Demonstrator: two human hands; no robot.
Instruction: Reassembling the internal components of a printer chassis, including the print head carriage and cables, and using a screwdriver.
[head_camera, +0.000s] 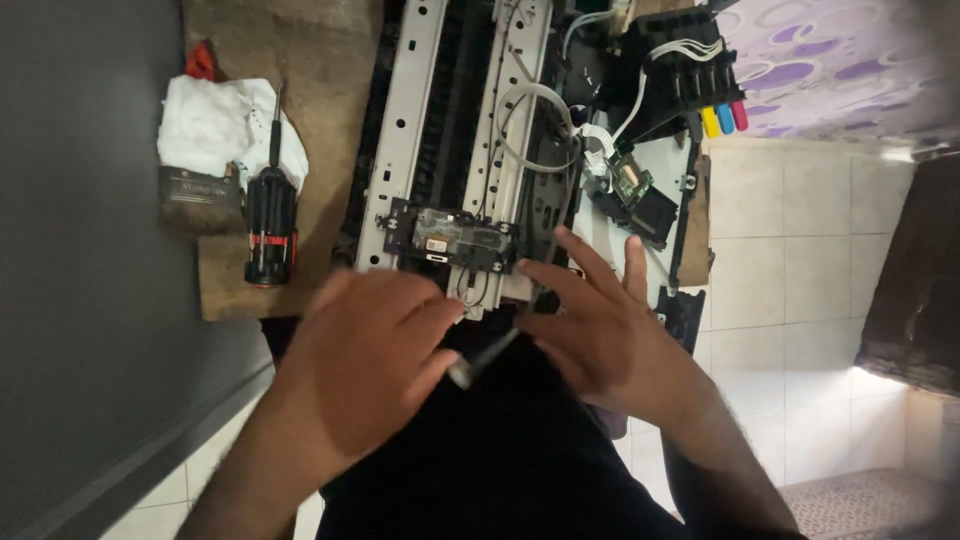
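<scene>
Pinching a thin grey tool (483, 358), the left hand (365, 365) sits just beside the spread right hand (600, 335).

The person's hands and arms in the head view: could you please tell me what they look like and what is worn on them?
Both the left hand and the right hand are bare: no gloves, rings or watch show. Both forearms are uncovered, with no sleeves in view.
</scene>
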